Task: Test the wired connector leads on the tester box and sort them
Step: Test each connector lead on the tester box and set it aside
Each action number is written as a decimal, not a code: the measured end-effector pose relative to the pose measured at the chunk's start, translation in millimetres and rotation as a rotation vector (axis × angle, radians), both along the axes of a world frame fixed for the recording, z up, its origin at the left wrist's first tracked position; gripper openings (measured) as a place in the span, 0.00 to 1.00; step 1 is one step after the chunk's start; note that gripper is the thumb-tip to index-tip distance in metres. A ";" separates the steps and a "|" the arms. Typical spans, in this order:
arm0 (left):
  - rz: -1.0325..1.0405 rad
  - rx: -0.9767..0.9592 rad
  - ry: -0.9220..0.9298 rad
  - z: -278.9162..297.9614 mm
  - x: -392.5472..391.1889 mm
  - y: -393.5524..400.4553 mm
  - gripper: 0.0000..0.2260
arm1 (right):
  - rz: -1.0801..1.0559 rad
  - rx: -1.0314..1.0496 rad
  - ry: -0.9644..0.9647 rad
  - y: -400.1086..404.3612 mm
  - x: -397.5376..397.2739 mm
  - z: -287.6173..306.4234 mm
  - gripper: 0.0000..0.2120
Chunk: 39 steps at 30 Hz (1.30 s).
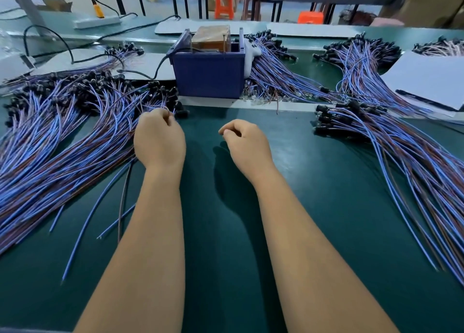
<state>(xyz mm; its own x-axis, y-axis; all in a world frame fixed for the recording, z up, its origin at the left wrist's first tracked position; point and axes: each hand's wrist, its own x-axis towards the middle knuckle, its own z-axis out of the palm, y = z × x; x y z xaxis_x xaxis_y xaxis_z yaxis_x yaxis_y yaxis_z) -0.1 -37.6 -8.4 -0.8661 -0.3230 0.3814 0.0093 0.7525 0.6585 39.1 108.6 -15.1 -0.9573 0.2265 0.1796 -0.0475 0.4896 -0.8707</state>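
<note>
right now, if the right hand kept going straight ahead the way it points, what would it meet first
Probably bare green mat first, then the dark blue plastic tester box. The right hand holds nothing and aims roughly at it, though depth is unclear.

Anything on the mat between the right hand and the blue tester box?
Head view: only bare green mat between the right hand and the blue tester box, plus a pale strip at the box's foot.

Blue and brown leads [62, 141], dark-blue tester box [209, 75], green table [226, 232].
</note>
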 end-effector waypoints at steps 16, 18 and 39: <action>-0.639 -0.043 0.109 2.7 25.9 66.6 0.14 | -0.165 -0.748 0.139 20.4 2.2 12.1 0.09; -0.532 0.023 0.114 3.9 24.6 64.0 0.15 | -0.182 -0.691 0.164 22.0 3.4 10.4 0.09; -0.446 1.154 -0.146 7.1 7.2 45.6 0.12 | 0.107 0.226 0.283 5.9 8.7 2.6 0.19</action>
<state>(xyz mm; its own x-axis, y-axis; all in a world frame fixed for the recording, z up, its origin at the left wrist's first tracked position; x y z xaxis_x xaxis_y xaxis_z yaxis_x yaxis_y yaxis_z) 7.1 7.9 -1.3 -0.9966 -0.0725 -0.0386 -0.0139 -0.3153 0.9489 47.8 114.6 -12.5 -0.8789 0.0520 0.4741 -0.3318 0.6473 -0.6862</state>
